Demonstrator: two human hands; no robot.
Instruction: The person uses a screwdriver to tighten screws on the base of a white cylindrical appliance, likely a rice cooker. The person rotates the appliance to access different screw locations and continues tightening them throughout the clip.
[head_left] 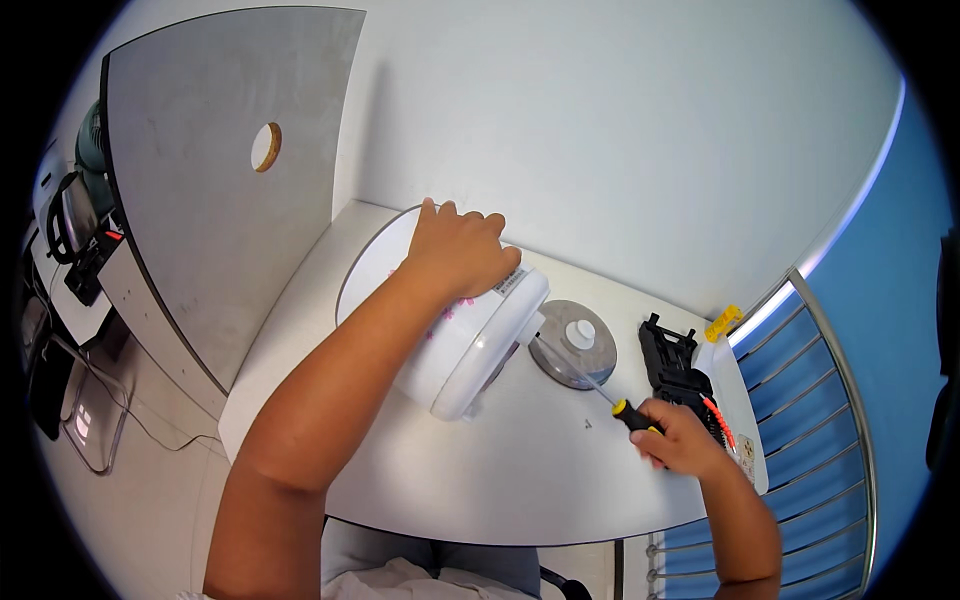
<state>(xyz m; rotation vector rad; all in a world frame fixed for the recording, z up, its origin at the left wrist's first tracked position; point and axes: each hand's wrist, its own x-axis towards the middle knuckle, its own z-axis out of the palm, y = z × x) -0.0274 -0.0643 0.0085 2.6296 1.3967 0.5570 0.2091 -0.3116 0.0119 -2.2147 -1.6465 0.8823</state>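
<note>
A white electric pot [468,352] with pink flower prints lies tipped on its side on the white table, its base turned to the right. My left hand [460,248] is wrapped over its upper side and holds it. In my right hand [686,436] is a screwdriver [628,411] with a black and yellow handle. Its long shaft points up and left at the pot's base; whether the tip touches is too small to tell. Beyond the shaft, a round grey lid [600,355] with a white knob lies flat. Small screws [588,424] rest on the table below the shaft.
At the right stands an open black tool case [668,358], with a red-orange tool [718,420] and a yellow object [724,323] nearby. A metal railing [835,350] borders the right side. A grey panel [200,160] with a round hole rises at the left, and a white wall [600,130] behind.
</note>
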